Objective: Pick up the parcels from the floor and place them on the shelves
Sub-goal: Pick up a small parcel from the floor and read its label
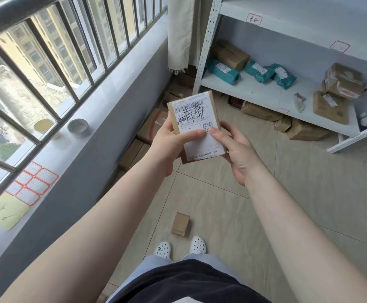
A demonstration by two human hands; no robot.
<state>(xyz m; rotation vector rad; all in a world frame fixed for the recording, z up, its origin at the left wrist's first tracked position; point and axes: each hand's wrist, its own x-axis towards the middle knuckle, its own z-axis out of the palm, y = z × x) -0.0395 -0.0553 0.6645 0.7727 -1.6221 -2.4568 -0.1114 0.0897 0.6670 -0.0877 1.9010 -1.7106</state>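
Note:
I hold a small brown cardboard parcel (194, 114) at chest height, its white shipping label with black handwriting facing me. My left hand (169, 141) grips its left edge, thumb across the label. My right hand (235, 149) clasps the lower right edge, thumb on the label. Another small brown parcel (180, 224) lies on the tiled floor just ahead of my white shoes. The white metal shelves (254, 92) stand at the upper right, holding teal bags (222, 71) and brown boxes (342, 82).
More brown boxes (302, 127) lie on the floor under the lowest shelf and along the grey wall (134, 149) below the window. A tape roll (77, 126) and a sheet of red-bordered labels (32, 182) sit on the window sill. A curtain (182, 33) hangs in the corner.

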